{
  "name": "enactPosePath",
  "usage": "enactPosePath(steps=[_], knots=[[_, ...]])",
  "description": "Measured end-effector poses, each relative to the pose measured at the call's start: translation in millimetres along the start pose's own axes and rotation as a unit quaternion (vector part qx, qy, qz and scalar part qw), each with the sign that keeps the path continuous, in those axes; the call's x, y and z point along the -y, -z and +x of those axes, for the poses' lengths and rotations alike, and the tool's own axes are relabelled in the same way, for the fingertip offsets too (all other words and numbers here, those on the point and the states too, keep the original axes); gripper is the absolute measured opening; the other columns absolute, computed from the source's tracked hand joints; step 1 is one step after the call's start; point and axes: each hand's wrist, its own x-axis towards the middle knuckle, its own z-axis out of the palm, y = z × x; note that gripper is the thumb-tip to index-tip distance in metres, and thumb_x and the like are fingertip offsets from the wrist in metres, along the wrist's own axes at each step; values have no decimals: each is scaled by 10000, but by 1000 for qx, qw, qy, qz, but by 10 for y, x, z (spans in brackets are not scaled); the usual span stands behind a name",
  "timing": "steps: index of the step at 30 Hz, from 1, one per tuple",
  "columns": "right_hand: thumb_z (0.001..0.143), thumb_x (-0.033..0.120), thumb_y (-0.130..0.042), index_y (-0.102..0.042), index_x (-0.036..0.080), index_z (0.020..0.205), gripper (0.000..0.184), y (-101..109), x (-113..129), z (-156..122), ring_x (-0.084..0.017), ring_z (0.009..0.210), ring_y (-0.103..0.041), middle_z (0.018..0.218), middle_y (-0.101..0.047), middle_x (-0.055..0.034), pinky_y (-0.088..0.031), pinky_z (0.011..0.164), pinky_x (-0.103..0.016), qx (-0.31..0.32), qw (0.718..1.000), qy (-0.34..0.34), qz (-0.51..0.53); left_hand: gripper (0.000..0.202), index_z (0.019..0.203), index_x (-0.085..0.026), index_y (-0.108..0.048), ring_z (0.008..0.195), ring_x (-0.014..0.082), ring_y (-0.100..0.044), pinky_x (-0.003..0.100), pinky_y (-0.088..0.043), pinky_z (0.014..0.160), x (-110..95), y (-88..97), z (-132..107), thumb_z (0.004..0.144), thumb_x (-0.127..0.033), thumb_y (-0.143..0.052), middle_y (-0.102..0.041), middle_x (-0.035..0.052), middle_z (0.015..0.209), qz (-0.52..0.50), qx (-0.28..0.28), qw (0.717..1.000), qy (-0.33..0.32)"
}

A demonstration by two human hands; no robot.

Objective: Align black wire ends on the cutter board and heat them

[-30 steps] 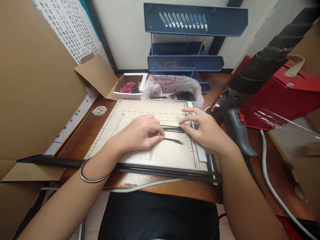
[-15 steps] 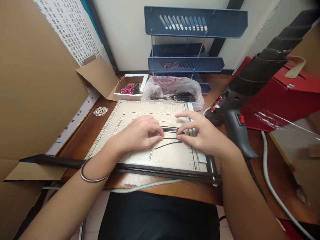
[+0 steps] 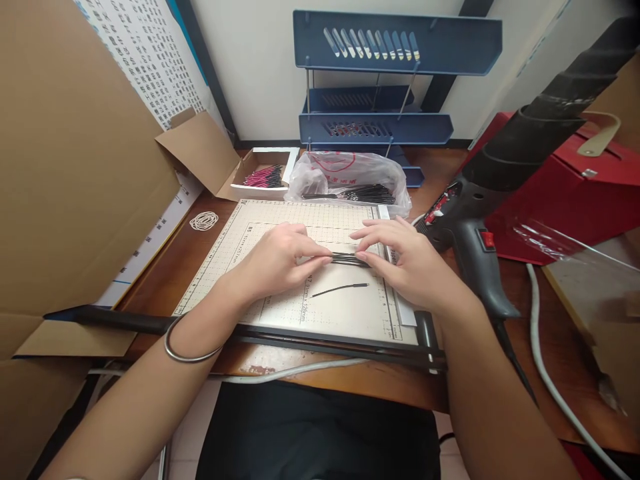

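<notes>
Several thin black wires [image 3: 345, 259] lie side by side over the gridded board of a paper cutter [image 3: 285, 313]. My left hand [image 3: 280, 261] pinches their left ends between thumb and forefinger. At their right ends, my right hand [image 3: 395, 250] closes thumb and forefinger on them, its other fingers raised and partly spread. One more black wire [image 3: 340, 289] rests alone on the board, nearer to me and slightly tilted, touched by neither hand. My palms hide parts of the board.
Behind the cutter are a plastic bag of black wires [image 3: 370, 193] and a box of pink and black pieces [image 3: 263, 177]. A heat gun [image 3: 470, 220] stands at right before a red case [image 3: 555, 193]. White rubber bands [image 3: 203, 221] lie left; the cutter's black arm [image 3: 125, 320] runs along the front.
Both hands have moved slightly away from me, and the wire between their fingertips has joined the bundle. The single nearer wire stays on the board.
</notes>
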Motion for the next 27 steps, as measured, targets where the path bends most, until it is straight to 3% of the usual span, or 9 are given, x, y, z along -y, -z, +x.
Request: enactPosePath(steps=[2, 5, 9, 19, 27], knots=[[923, 257, -680, -691, 266, 958, 37, -4, 9, 4, -222, 1162, -649, 1087, -751, 23, -247, 1214, -626, -26, 1000, 6, 5, 184, 927, -191, -815, 596, 145, -523, 283, -401, 598, 20, -17, -5, 972, -212, -638, -666, 6, 605, 18, -57, 998, -6], [903, 242, -712, -703, 254, 965, 64, -10, 24, 18, -194, 1007, -675, 994, -755, 19, -386, 1132, -538, -58, 998, 36, 2, 146, 930, -189, -815, 566, 130, -516, 274, -377, 565, 23, -26, -4, 949, -190, -670, -664, -2, 600, 31, -104, 994, -6], [918, 207, -688, -711, 230, 901, 36, -1, 29, 34, -170, 898, -672, 906, -756, 13, -465, 992, -430, -82, 994, 66, -3, 136, 934, -193, -802, 592, 131, -546, 291, -381, 601, 11, -12, 5, 954, -182, -668, -717, -5, 657, 39, -106, 994, -14], [922, 208, -667, -752, 212, 859, 106, 41, 32, 18, -170, 819, -679, 863, -765, -7, -504, 859, -366, -90, 995, 42, 2, 124, 920, -186, -776, 669, 139, -619, 339, -337, 689, -18, 6, 6, 964, -176, -660, -746, -19, 728, 61, -89, 994, 6], [922, 178, -660, -800, 213, 993, 161, 15, 24, 23, -155, 801, -684, 891, -775, -20, -535, 818, -334, -112, 992, 53, 19, 161, 885, -194, -771, 664, 146, -606, 353, -342, 712, -17, 7, 2, 977, -209, -639, -746, -14, 722, 66, -95, 993, 32]])
